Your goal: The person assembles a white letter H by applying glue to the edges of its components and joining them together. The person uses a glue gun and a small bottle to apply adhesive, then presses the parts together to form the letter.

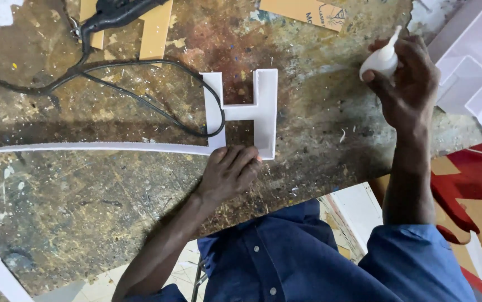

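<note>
Left hand lay flat, fingers spread and pressing down on the near edge of a white letter form, H-shaped, on the stained worktable. A long white strip ran off from just beside the fingertips toward the person's left, touching the letter's lower corner.

Right hand was closed around a small white squeeze bottle, nozzle up, held well off to the right of the letter and above the table.

Risks, as judged: the strip looked free along most of its length, so it could spring away from the corner if the pressing hand eased. A black cable lay across the letter's far left arm; a tug on it might shift the piece. Adhesive could drip onto the table.
</note>
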